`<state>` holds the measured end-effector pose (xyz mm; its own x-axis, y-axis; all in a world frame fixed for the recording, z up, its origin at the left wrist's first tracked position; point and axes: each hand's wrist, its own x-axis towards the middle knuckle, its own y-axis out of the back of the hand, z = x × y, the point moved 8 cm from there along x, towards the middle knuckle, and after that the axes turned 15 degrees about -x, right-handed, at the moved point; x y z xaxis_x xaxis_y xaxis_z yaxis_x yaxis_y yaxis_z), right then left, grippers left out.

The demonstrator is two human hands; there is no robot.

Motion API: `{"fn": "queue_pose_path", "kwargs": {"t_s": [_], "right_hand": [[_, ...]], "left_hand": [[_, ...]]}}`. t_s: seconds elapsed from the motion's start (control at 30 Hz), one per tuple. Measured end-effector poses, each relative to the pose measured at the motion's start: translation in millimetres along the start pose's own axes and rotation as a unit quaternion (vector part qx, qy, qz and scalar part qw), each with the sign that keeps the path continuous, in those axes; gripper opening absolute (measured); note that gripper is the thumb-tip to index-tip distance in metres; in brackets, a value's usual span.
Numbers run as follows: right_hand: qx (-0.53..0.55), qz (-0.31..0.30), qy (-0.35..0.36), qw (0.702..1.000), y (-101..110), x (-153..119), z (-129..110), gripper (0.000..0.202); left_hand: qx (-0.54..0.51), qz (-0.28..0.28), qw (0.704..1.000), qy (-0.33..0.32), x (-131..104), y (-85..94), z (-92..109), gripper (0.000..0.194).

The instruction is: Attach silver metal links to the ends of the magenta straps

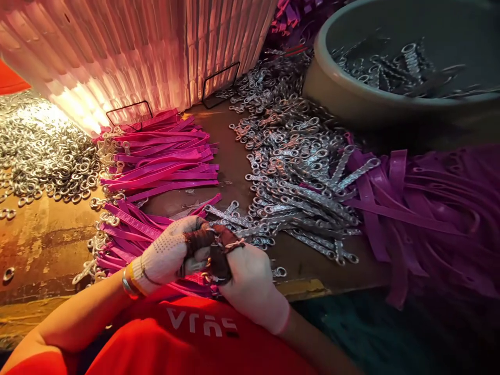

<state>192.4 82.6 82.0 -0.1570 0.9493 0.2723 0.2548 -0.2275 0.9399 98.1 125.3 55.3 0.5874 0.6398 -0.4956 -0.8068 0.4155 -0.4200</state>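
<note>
Clerk: Largest items first?

Me: One table [42, 234], brown, scuffed. One ribbed panel [152, 52], standing upright across the far side, brightest at its lower left. One tub [351, 112], round, wide-rimmed, far right, holding silvery links [412, 61].

Clerk: Medium lots?

Me: Purple straps [429, 208], glossy, tangled, at right, partly in shadow, touching a broad heap of links before the tub. Links in the heap: silver, textured along the shank, an eye at the end. At far left, loose rings [70, 161], metallic, glaring white where the light strikes.

Clerk: And nearest you?

Me: Pink straps [164, 156], flat, narrow, shiny, laid crosswise in two bunches, one beyond the other; pale metal loops [113, 146] clustered at their left ends. One strap in the nearer bunch bears a row of small marks.

Clerk: Hands?

Me: Left hand [166, 252] and right hand [250, 281], white-gloved, dark wrapping on the fingers, meeting in front of the nearer bunch. Both have fingers curled in.

Clerk: Smallest item?

Me: A metal bit [211, 229], pinched between both hands; only a glint shows, shape hidden by my fingers.
</note>
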Motion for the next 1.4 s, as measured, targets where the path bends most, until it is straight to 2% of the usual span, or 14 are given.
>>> {"fn": "queue_pose_path", "kwargs": {"t_s": [0.07,0.13,0.2,0.27,0.4,0.5,0.57,0.67,0.73,0.83,0.97,1.1,1.27,1.4], "right_hand": [[0.054,0.024,-0.069,0.996,-3.9,-2.6,19.5,0.022],[0.072,0.07,-0.139,0.985,-3.6,-5.6,43.8,0.024],[0.077,0.109,-0.184,0.974,-2.8,-9.2,63.4,0.028],[0.087,0.101,-0.184,0.974,-7.3,-10.5,71.8,0.031],[0.081,0.022,-0.123,0.989,-20.4,-11.5,65.7,0.036],[0.058,-0.018,-0.117,0.991,-21.8,-11.8,64.2,0.039],[0.054,-0.037,-0.113,0.991,-19.5,-7.5,62.0,0.043],[0.069,-0.045,-0.068,0.994,-13.9,6.7,48.6,0.052],[0.07,-0.044,-0.028,0.996,-10.9,17.2,35.9,0.051],[0.022,-0.071,-0.004,0.997,-12.6,27.7,22.9,0.039],[-0.06,-0.107,-0.004,0.992,-12.6,31.9,17.8,0.031],[-0.086,-0.123,0.007,0.989,-8.8,33.3,15.4,0.03],[-0.107,-0.138,0.019,0.984,-10.0,33.5,11.8,0.028],[-0.122,-0.149,0.034,0.981,-13.0,33.4,9.3,0.021]], "left_hand": [[0.176,0.014,0.981,-0.082,17.1,3.0,24.3,0.024],[0.424,0.049,0.892,-0.146,40.2,5.3,47.1,0.014],[0.597,0.09,0.788,-0.125,68.6,11.2,56.7,0.017],[0.643,0.096,0.753,-0.096,94.1,13.7,58.9,0.02],[0.642,0.051,0.76,-0.086,117.2,6.5,55.2,0.021],[0.601,0.014,0.791,-0.113,104.4,5.6,58.2,0.017],[0.522,-0.007,0.844,-0.124,84.2,9.5,61.4,0.017],[0.317,-0.02,0.946,-0.064,49.2,18.9,53.6,0.018],[0.197,-0.005,0.98,-0.025,28.9,22.2,43.7,0.016],[0.15,0.024,0.988,-0.012,11.7,24.8,30.9,0.026],[0.128,0.016,0.992,0.002,7.7,29.0,17.5,0.04],[0.09,0.006,0.996,-0.004,5.9,32.8,13.8,0.039],[0.034,-0.021,0.999,0.035,0.4,24.5,4.0,0.037],[0.069,0.014,0.997,-0.017,1.8,25.1,11.2,0.037]]}}
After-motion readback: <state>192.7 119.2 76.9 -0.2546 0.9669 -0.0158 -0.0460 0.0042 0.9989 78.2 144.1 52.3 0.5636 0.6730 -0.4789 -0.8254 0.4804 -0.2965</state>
